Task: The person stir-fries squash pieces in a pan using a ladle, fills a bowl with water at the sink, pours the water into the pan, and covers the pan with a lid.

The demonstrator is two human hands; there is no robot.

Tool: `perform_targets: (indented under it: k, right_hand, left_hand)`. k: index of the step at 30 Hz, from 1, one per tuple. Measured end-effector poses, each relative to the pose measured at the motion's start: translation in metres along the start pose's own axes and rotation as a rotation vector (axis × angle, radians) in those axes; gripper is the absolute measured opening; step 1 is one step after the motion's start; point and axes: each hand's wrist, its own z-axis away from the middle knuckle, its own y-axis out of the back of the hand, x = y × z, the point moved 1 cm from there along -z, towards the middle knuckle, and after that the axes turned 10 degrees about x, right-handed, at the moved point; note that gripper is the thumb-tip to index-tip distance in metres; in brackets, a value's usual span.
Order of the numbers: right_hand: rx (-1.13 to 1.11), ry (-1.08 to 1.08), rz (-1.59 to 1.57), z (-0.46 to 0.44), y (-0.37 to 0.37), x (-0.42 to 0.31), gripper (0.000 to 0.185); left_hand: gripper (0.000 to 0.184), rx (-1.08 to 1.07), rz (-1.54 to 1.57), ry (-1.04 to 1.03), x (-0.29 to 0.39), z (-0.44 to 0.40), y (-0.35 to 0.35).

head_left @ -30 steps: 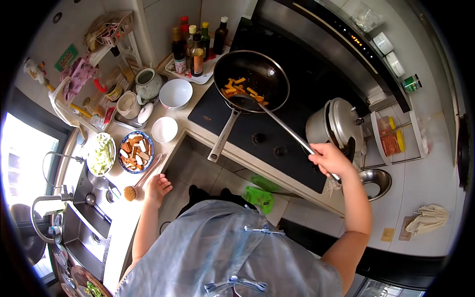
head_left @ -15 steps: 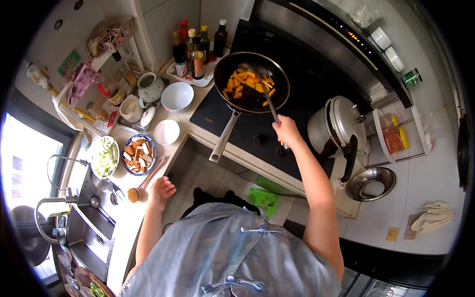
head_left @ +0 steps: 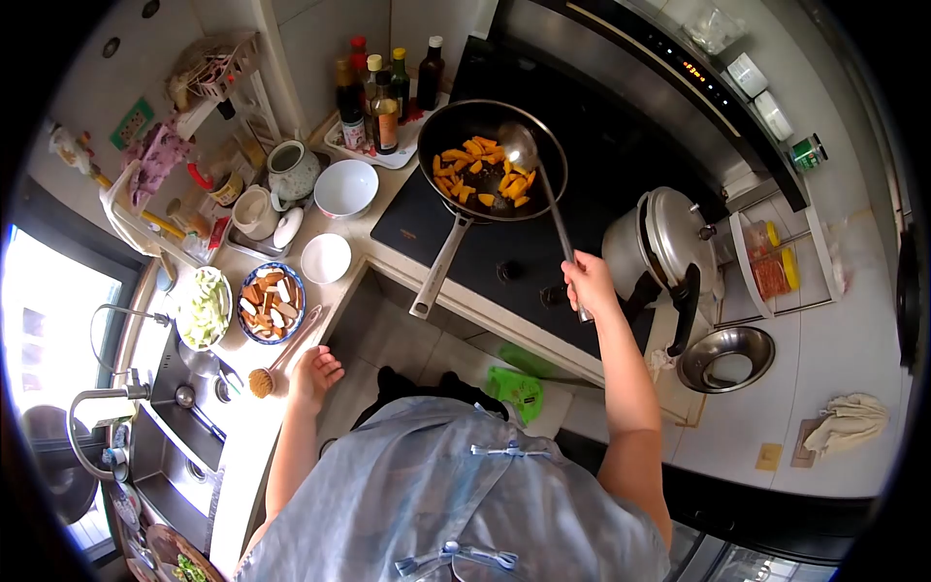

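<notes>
My right hand [head_left: 590,283] is closed around the handle of a metal ladle [head_left: 553,209]. The ladle's round head rests inside a dark frying pan [head_left: 543,189], near its far right wall. Orange-yellow strips of food [head_left: 470,167] are spread over the pan's bottom. The pan sits on the black stove top [head_left: 407,228], its long handle pointing toward me. My left hand [head_left: 318,375] hangs by the counter edge with loosely curled fingers and nothing in it. Close beside it lies a brush [head_left: 263,381] with a pinkish handle.
On the left counter stand a plate of brown and white slices [head_left: 272,303], a dish of pale green pieces [head_left: 206,308], white bowls [head_left: 346,189] and sauce bottles [head_left: 385,112]. A pressure cooker [head_left: 669,242] is right of the pan, a sink [head_left: 175,427] at left.
My right hand has moved right and slightly toward me. The ladle's head has shifted to the pan's far right, and the food strips lie differently. My left hand has barely moved.
</notes>
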Motion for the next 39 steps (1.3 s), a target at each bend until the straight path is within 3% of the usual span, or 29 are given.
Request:
perform_targets:
  k: [2, 4, 6, 8, 10, 12, 15, 18, 22, 23, 26, 28, 31, 34, 35, 37, 39]
  right_hand:
    - [0.148, 0.101, 0.116, -0.004, -0.005, 0.001, 0.015]
    - [0.27, 0.059, 0.206, -0.002, -0.018, -0.005, 0.031]
    - [0.2, 0.007, 0.184, -0.005, -0.025, 0.0, 0.021]
    - [0.009, -0.051, -0.056, -0.003, -0.019, 0.006, 0.014]
    - [-0.108, -0.105, -0.254, 0.004, -0.012, -0.001, 0.019]
    - [-0.026, 0.003, -0.165, 0.004, -0.014, -0.005, 0.019]
    - [0.118, -0.003, -0.117, -0.027, -0.025, 0.002, 0.022]
    - [-0.038, -0.114, -0.263, -0.051, -0.035, -0.011, 0.023]
    - [-0.253, -0.07, 0.002, -0.044, -0.036, -0.029, 0.024]
    - [-0.294, 0.059, 0.213, -0.042, -0.029, -0.026, 0.014]
    - [0.017, 1.061, 0.843, -0.017, 0.009, -0.016, 0.021]
    - [-0.051, 0.88, 1.266, 0.013, 0.036, -0.043, 0.036]
    - [-0.003, 0.757, 1.5, 0.032, 0.067, -0.063, 0.036]
    - [0.119, 0.765, 1.26, 0.029, 0.077, -0.051, 0.035]
    - [0.107, 0.748, 1.052, 0.015, 0.08, -0.034, 0.036]
    - [0.066, 0.338, 0.77, 0.024, 0.056, -0.048, 0.018]
    - [0.026, -0.017, 0.574, 0.029, 0.039, -0.062, 0.017]
  left_hand:
    - [0.019, 0.003, 0.016, 0.0, -0.003, -0.001, 0.0]
    - [0.019, -0.002, -0.013, 0.01, -0.004, -0.001, -0.002]
    - [0.019, -0.004, -0.022, 0.014, -0.002, 0.0, -0.001]
    - [0.018, -0.008, -0.01, 0.019, -0.004, -0.001, 0.001]
    - [0.018, -0.003, 0.005, 0.013, -0.004, -0.001, 0.005]
    - [0.018, 0.011, 0.021, 0.012, -0.007, 0.0, 0.007]
    - [0.018, 0.022, 0.022, 0.015, -0.007, 0.003, 0.009]
    - [0.018, 0.0, 0.013, 0.012, -0.007, 0.002, 0.01]
    - [0.018, -0.003, -0.004, 0.012, -0.005, 0.006, 0.004]
    - [0.018, -0.004, -0.004, 0.01, -0.004, 0.006, 0.002]
    - [0.018, -0.002, 0.012, 0.009, -0.005, 0.005, 0.003]
    - [0.018, 0.003, 0.01, 0.017, -0.006, 0.002, 0.005]
    - [0.018, 0.008, 0.013, 0.016, -0.005, 0.0, 0.006]
    - [0.018, 0.003, 0.016, 0.016, -0.006, -0.002, 0.005]
    - [0.018, -0.003, 0.013, 0.02, -0.006, -0.002, 0.004]
    - [0.018, -0.01, -0.01, 0.028, -0.005, -0.001, -0.001]
    - [0.018, -0.009, -0.02, 0.025, -0.002, 0.002, -0.006]
